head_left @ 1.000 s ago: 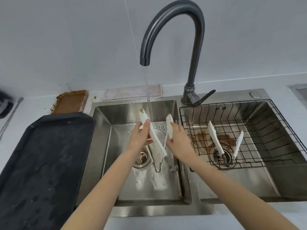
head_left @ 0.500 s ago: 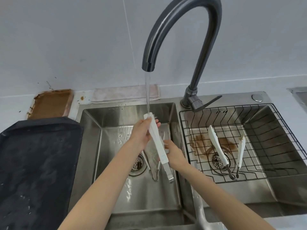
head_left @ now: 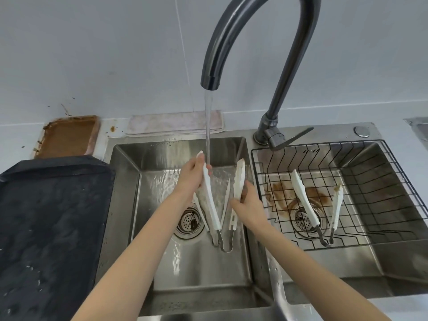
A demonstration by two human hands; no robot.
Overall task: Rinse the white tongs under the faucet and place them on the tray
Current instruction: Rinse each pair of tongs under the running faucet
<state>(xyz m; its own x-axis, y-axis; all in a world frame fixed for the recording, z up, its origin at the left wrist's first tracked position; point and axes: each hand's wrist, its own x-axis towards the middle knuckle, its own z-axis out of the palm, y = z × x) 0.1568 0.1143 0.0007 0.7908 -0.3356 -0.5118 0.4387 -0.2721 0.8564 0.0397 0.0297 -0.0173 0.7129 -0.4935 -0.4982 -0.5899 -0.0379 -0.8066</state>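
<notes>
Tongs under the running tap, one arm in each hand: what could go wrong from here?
1. The water stream lands by the left hand, so the arm of the white tongs held in the right hand may go unrinsed.
2. Wet plastic could slip into the left basin.
3. A second pair of tongs lies in the wire basket over brown residue; it might be taken for the clean pair.

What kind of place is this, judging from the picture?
Most likely a kitchen washing-up area: a steel double sink under a running faucet, a wire rack in the right basin, and white tongs in both hands.
</notes>
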